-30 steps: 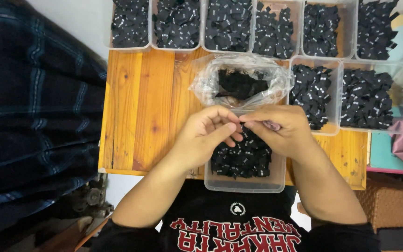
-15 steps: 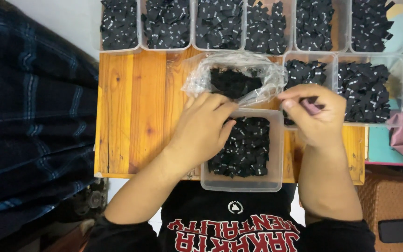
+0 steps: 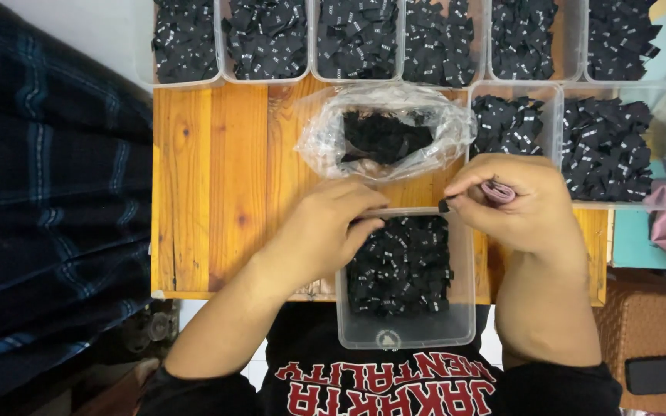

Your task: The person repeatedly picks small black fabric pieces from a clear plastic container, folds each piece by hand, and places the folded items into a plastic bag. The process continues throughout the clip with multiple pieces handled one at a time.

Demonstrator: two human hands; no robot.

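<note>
Black tag point(image 3: 444, 206) between right hand point(image 3: 519, 202) fingertips, left hand point(image 3: 325, 229) over clear tub point(image 3: 404, 330)

Nine clear plastic tubs of small black tags are showing on and around the wooden tabletop point(image 3: 217, 177): six are lining its far edge point(image 3: 267, 42), two are sitting near its right edge point(image 3: 514, 123), and one is hanging over its near edge point(image 3: 404, 270). One clear plastic bag point(image 3: 385, 131) of black tags is lying at the tabletop's middle. Two hands are working here, the left hand point(image 3: 325, 231) and the right hand point(image 3: 514, 204). One dark phone point(image 3: 663, 374) is lying off the tabletop's near right corner.
</note>
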